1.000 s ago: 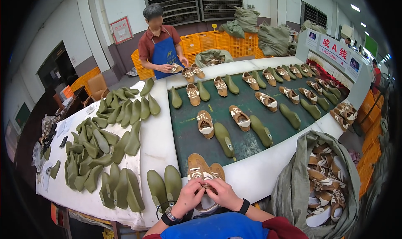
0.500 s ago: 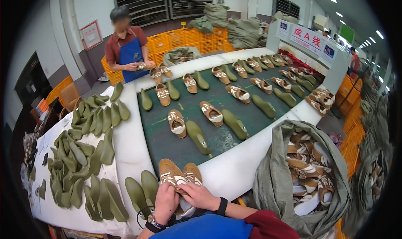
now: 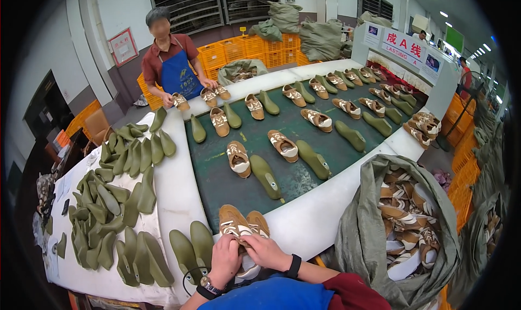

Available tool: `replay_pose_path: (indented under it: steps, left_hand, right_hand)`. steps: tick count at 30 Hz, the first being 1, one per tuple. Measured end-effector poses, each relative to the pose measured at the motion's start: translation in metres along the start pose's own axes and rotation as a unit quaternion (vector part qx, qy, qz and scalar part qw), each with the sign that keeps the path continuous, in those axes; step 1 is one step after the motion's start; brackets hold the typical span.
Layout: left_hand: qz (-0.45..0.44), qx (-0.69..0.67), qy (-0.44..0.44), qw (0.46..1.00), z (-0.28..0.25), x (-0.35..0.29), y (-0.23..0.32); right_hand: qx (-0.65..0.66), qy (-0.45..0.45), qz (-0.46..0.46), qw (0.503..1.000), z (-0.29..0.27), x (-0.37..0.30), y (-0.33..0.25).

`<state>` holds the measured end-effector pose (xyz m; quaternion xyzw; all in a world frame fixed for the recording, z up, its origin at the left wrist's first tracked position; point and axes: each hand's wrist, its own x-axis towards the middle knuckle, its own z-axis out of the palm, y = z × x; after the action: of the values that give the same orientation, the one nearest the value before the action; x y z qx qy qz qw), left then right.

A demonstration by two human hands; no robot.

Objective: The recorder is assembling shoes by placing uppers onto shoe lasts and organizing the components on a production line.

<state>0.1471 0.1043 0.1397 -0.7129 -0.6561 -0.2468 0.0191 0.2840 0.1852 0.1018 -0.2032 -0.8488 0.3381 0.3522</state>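
At the near edge of the white counter, a brown suede sneaker [image 3: 232, 219] with white stripes and laces points away from me. My left hand [image 3: 224, 262] and my right hand [image 3: 267, 252] meet over its lacing and opening, fingers closed and pinching there. What exactly lies between the fingertips is hidden. Close against it on the right is a second brown sneaker [image 3: 257, 222], its rear covered by my right hand. Just left of my left hand, a pair of olive-green shoe lasts [image 3: 186, 249] lies on the counter.
Beyond the counter, a green conveyor belt [image 3: 228, 189] carries sneakers beside lasts. Many lasts [image 3: 97, 212] pile up on the left. An open sack [image 3: 353, 228] of sneakers stands at my right. Across the belt, a co-worker [image 3: 176, 71] handles sneakers; orange crates [image 3: 233, 49] stack behind.
My view has shifted slightly, moving the scene to the right in the picture. My hands stay at the sneaker's lacing. The co-worker's hands have moved apart and lower, onto sneakers by the counter.
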Motion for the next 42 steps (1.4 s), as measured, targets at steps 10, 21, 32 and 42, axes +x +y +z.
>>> replay_pose_path:
  steps: [10, 21, 32, 42]
  left_hand:
    - [-0.005, -0.020, 0.071, 0.997, -0.001, -0.009, -0.016]
    - [-0.032, -0.023, 0.044, 0.998, -0.004, -0.016, -0.016]
    - [-0.068, -0.040, 0.021, 0.997, -0.005, -0.020, -0.014]
    - [-0.099, -0.043, -0.022, 0.994, -0.008, -0.030, -0.013]
  right_hand:
    - [0.006, -0.028, 0.051, 0.998, -0.001, 0.000, 0.005]
    - [0.003, -0.061, 0.014, 0.998, -0.013, -0.001, -0.006]
    - [-0.020, -0.079, 0.006, 0.997, -0.019, -0.003, -0.019]
    - [0.035, -0.290, -0.051, 0.955, -0.025, -0.014, -0.026]
